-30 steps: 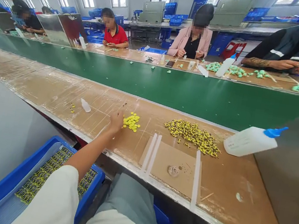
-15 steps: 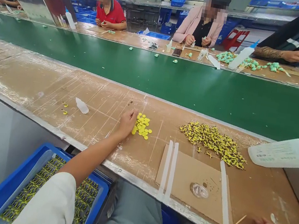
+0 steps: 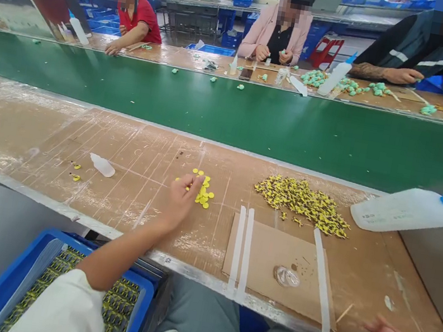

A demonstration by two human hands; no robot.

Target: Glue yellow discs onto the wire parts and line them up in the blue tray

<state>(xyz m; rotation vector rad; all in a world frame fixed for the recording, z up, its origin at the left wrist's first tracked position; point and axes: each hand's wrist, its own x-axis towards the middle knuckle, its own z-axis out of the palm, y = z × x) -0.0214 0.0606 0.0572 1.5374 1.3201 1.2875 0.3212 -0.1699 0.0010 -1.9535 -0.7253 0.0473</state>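
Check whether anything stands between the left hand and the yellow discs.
Nothing visible does. The left hand is right at the yellow discs, its fingers hiding some; contact is hard to tell. The small white bottle lies off to its left, the cardboard pad to its right.

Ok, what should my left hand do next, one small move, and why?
Perhaps pinch one of the yellow discs: your left hand is right at them, and several lie uncovered beside it. Whether it holds one now, I can't tell.
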